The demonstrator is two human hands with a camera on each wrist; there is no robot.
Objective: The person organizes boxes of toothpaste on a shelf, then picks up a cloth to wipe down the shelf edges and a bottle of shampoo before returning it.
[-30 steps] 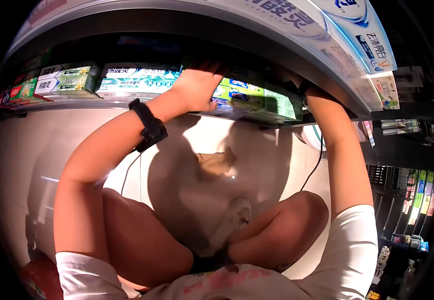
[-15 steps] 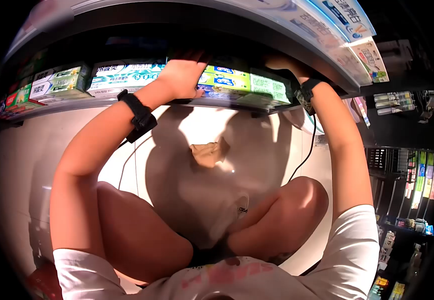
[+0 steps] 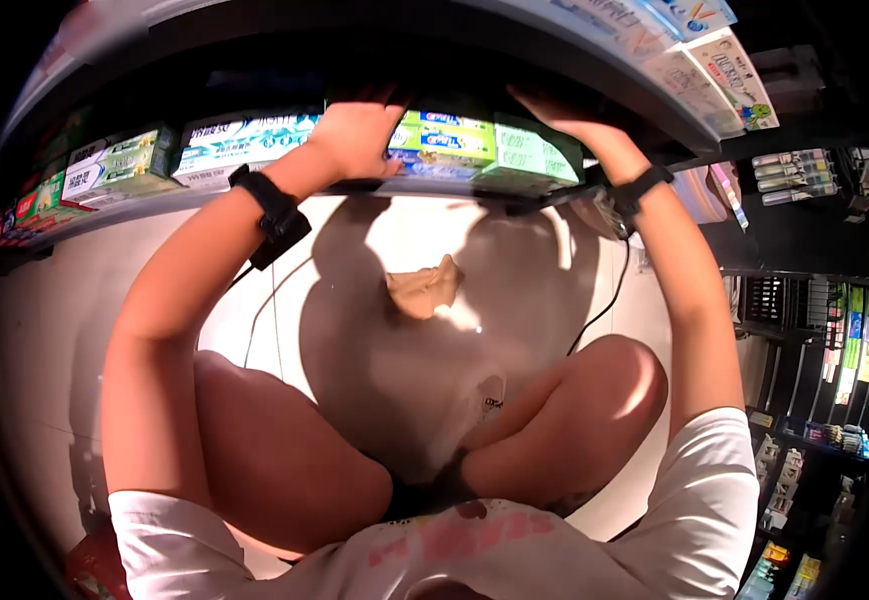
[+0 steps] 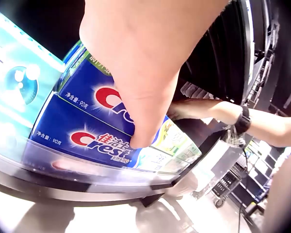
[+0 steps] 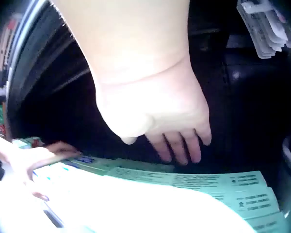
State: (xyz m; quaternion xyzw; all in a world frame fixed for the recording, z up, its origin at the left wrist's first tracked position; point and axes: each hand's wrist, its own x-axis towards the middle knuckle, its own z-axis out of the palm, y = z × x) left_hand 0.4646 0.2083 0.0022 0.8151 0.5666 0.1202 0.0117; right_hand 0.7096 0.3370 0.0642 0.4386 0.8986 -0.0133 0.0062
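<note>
On shelf, behind see-through lip: stacked Crest boxes, blue ends outward, beside turquoise box. Left hand: spread over stack, thumb touching lower blue end, fingers pointing inward. Right hand: fingers nearly straight, slightly parted, in dark interior near pale-green box; contact, cannot tell. Blue ends: smooth, glossy, rectangular; lettering red, outlined in white.

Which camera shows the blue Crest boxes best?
The left wrist view: the blue Crest boxes look big with readable letters, though the left hand covers part. In the head view they're small; right wrist, too glary to tell.
</note>
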